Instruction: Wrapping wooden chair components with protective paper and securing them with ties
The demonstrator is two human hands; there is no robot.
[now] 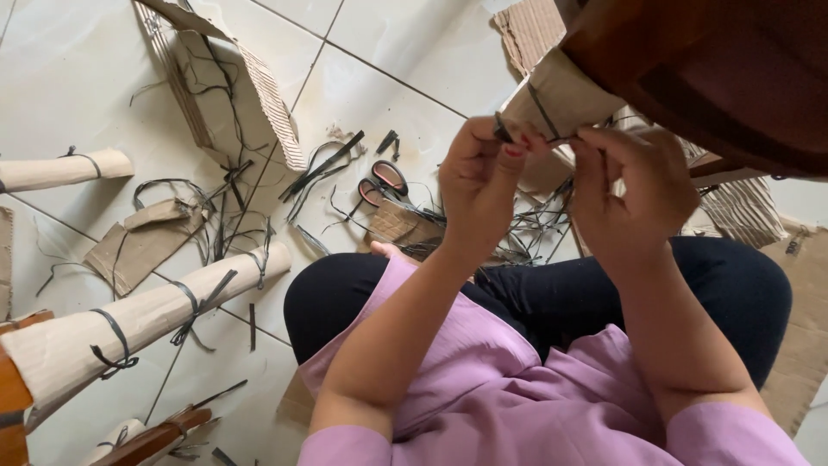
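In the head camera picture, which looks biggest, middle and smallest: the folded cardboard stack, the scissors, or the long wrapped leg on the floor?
1. Long wrapped leg, though it lies nearer the camera, so its lead over the stack is unsure.
2. Folded cardboard stack.
3. Scissors, clearly smallest.

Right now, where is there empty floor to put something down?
Bare tile shows at the top left, between the cardboard stack and the small wrapped roll. More lies top middle. It is crowded around the scissors, among strips and cardboard scraps.
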